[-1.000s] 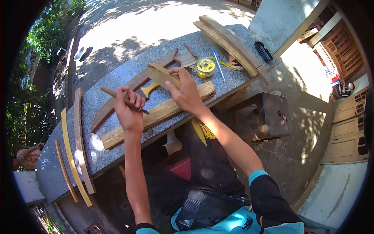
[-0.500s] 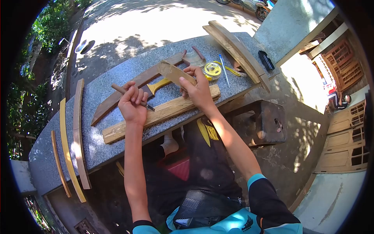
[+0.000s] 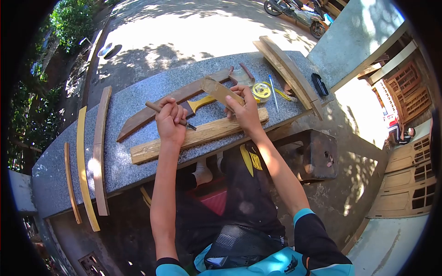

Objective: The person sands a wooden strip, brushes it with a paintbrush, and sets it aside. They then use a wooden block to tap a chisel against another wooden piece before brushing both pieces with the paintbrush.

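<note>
My left hand (image 3: 170, 123) is closed around a chisel (image 3: 153, 106), its wooden handle sticking out to the upper left and its dark metal tip to the lower right. The fist is over a thick, rough wooden beam (image 3: 205, 134) lying along the near edge of the stone table. In my right hand (image 3: 247, 113), a flat wooden block (image 3: 215, 90) is gripped by one end, tilted up to the left above the beam. Just behind the hands lie a yellow-handled tool (image 3: 202, 102), its dark flat end partly hidden, and a long brown board (image 3: 147, 120).
A yellow tape measure (image 3: 261, 92), a pen (image 3: 273, 89) and a black object (image 3: 319, 84) lie on the table (image 3: 124, 170). Stacked boards (image 3: 290, 73) cross its right end; several thin strips (image 3: 82, 170) overhang on the left. A dark crate (image 3: 317, 156) stands below.
The whole view has shifted slightly, so table and hands appear farther right. Both hands keep the same hold on the chisel and the wooden block, in nearly the same pose.
</note>
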`<action>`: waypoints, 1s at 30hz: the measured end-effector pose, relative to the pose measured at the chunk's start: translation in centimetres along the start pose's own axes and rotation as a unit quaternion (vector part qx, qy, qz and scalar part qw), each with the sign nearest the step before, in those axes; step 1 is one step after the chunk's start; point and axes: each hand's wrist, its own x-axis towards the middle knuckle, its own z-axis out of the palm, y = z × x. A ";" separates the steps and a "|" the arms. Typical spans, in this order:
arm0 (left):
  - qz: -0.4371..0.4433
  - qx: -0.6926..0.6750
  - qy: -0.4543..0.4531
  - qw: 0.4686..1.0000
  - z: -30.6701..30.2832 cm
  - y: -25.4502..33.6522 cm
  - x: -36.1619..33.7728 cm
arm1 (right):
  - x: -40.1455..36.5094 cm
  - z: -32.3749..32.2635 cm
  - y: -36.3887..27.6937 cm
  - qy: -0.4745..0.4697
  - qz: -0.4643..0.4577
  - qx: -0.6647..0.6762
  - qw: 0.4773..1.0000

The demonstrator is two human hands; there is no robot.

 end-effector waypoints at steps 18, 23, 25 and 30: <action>0.112 0.213 0.025 0.970 0.6 0.9 -5.2 | 0.4 1.2 -5.3 -0.200 -0.035 -0.049 0.978; 0.134 0.253 0.112 0.952 0.7 0.5 -5.7 | 1.7 6.9 -13.5 -0.422 -0.257 -0.230 0.838; 0.123 0.274 0.094 0.949 0.1 0.5 -5.6 | 1.8 8.9 -16.1 -0.497 -0.225 -0.289 0.786; 0.058 0.255 0.081 0.962 0.8 1.5 -5.4 | 2.9 12.0 -14.6 -0.459 -0.248 -0.234 0.820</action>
